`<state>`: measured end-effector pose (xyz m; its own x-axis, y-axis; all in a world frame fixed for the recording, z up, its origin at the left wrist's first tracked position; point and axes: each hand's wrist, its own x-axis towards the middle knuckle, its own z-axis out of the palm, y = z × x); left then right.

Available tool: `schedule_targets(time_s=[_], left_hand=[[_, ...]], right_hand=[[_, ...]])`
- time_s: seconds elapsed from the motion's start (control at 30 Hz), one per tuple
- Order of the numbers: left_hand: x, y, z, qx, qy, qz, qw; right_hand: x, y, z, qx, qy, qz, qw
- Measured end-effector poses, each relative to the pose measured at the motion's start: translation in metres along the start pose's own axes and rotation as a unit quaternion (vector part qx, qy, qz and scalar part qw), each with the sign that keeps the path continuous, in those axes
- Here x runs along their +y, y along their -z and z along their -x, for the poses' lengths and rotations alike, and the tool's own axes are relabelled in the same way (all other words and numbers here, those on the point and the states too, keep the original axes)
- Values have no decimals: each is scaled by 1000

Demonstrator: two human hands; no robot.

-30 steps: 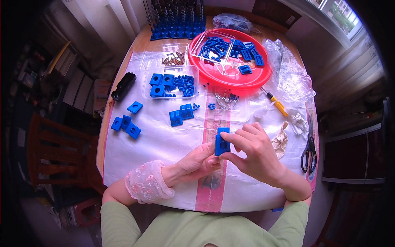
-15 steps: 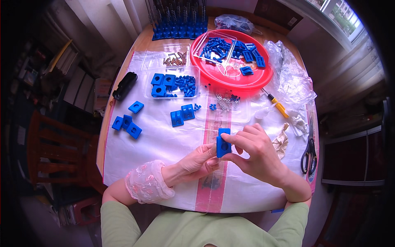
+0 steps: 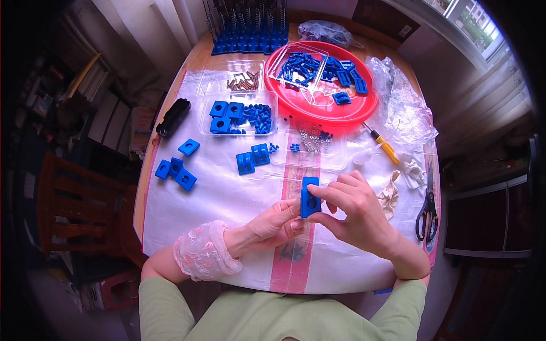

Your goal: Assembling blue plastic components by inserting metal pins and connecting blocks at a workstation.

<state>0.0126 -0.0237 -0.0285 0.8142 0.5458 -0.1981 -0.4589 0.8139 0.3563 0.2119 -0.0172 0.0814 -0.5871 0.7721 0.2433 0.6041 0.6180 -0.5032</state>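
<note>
Over the near middle of the table, a blue plastic block (image 3: 310,209) with a round hole is held upright between both hands. My left hand (image 3: 277,224) pinches its left and lower side. My right hand (image 3: 354,208) grips it from the right, index finger on its upper face and thumb near its lower edge. Beyond the hands lie two blue ridged pieces (image 3: 252,158) side by side. Several square blue blocks with holes (image 3: 185,179) rest at the left. A clear box (image 3: 239,132) holds more such blocks and small blue parts.
A red round tray (image 3: 364,113) with blue parts stands at the far right. Small white rings (image 3: 313,139) lie before it. Along the right are a yellow screwdriver (image 3: 389,151), black scissors (image 3: 426,217) and plastic bags (image 3: 398,102). A black case (image 3: 173,118) lies left; spring-topped blue pieces (image 3: 249,42) stand behind.
The blue pieces in my hands have come together: the part that stuck out above now lines up with the front block. Both hands stay nearly in place.
</note>
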Motion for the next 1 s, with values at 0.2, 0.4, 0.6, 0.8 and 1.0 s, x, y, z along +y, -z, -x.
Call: schedule_targets(time_s=[0.2, 0.4, 0.6, 0.8, 1.0], left_hand=[[-1, -1, 0, 4, -11, 1, 1000], [0, 3, 1, 4, 4, 1, 1000], [-1, -1, 1, 8, -3, 0, 1000], [0, -3, 1, 30, 2, -72, 997], [1, -2, 0, 8, 4, -22, 1000]], right_hand=[[1, -1, 1, 3, 0, -2, 1000], [1, 1, 1, -3, 0, -9, 1000], [2, 1, 1, 3, 1, -18, 1000], [2, 0, 0, 3, -1, -16, 1000], [2, -2, 1, 4, -2, -8, 1000]])
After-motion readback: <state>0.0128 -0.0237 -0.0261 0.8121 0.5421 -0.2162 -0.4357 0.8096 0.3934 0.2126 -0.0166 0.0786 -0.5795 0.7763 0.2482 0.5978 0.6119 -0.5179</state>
